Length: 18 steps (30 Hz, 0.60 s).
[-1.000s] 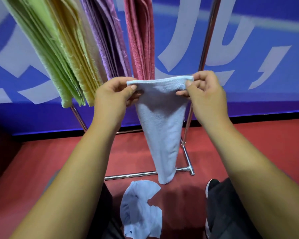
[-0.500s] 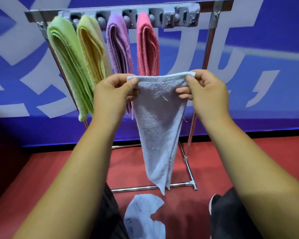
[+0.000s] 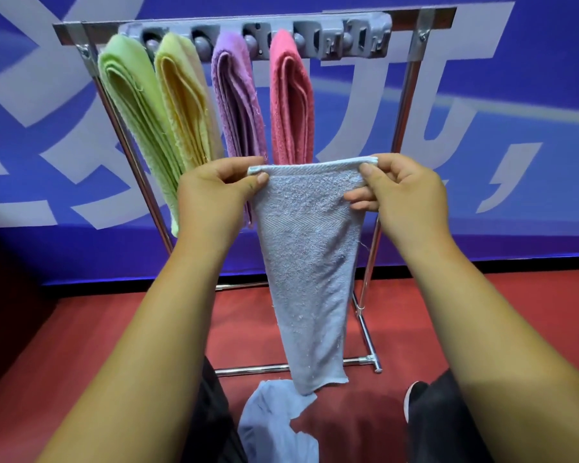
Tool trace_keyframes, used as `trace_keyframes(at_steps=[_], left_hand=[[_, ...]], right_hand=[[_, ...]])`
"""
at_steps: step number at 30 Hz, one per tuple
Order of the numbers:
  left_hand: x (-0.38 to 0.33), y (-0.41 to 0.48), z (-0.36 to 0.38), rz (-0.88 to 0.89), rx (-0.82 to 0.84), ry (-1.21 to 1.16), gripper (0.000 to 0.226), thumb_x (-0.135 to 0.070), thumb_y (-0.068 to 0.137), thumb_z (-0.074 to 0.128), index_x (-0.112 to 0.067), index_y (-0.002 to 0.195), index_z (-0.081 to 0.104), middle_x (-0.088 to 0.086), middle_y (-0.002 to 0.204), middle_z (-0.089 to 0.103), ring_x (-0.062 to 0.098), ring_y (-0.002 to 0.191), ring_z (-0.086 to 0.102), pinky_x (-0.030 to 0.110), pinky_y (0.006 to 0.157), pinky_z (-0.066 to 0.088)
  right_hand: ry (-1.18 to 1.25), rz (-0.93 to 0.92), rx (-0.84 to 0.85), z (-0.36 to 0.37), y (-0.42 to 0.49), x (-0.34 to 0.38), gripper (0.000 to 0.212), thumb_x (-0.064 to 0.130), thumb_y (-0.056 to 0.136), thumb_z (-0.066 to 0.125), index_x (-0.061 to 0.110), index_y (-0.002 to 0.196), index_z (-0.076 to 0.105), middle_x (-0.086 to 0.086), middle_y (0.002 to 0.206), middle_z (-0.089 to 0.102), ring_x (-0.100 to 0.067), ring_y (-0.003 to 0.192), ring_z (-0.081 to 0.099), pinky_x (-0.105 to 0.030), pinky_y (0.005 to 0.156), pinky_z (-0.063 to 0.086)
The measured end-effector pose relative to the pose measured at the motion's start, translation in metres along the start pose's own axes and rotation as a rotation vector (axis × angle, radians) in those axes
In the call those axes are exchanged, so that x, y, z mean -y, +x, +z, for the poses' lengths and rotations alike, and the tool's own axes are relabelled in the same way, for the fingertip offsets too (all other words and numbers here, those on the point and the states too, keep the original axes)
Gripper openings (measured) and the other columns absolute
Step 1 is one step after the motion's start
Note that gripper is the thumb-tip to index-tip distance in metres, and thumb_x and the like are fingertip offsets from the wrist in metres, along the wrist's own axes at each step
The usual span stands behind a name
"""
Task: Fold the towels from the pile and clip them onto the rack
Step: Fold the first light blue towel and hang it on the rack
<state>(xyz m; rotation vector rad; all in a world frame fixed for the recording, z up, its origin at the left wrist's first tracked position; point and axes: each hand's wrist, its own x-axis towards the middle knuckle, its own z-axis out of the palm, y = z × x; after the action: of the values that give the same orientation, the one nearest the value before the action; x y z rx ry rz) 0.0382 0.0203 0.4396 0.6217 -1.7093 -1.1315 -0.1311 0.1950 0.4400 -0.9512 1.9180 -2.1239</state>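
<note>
Before the rack [image 3: 408, 95], a folded blue towel [image 3: 308, 262] is held hanging, its top corners pinched by the left hand [image 3: 214, 195] and right hand [image 3: 408, 192]. Since a second ago the clip bar [image 3: 348, 41] has been brought into view; free clips beside the pink towel [image 3: 290, 95] suggest clipping is next
</note>
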Motion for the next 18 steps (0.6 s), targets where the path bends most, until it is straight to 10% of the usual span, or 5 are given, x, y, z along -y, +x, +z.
trace_keyframes(at_steps=[7,18], left_hand=[[0.020,-0.005,0.004,0.009,0.068,0.124,0.012,-0.013,0.093,0.077,-0.024,0.090,0.080,-0.020,0.055,0.061,0.000,0.049,0.049,0.023,0.055,0.041],[0.093,-0.021,0.016,-0.252,0.123,-0.139,0.016,-0.016,0.089,0.078,-0.018,0.103,0.084,0.010,0.099,0.080,0.020,0.090,0.070,0.045,0.088,0.057]], right_hand=[[0.037,0.096,0.020,-0.001,-0.012,-0.016,0.008,0.014,0.106,0.066,0.008,0.109,0.071,-0.006,0.075,0.070,-0.020,0.059,0.077,-0.031,0.053,0.064],[-0.246,0.051,0.002,-0.004,-0.022,-0.085,0.012,0.030,0.098,0.076,0.021,0.090,0.074,0.021,0.065,0.065,0.005,0.064,0.053,-0.013,0.065,0.043]])
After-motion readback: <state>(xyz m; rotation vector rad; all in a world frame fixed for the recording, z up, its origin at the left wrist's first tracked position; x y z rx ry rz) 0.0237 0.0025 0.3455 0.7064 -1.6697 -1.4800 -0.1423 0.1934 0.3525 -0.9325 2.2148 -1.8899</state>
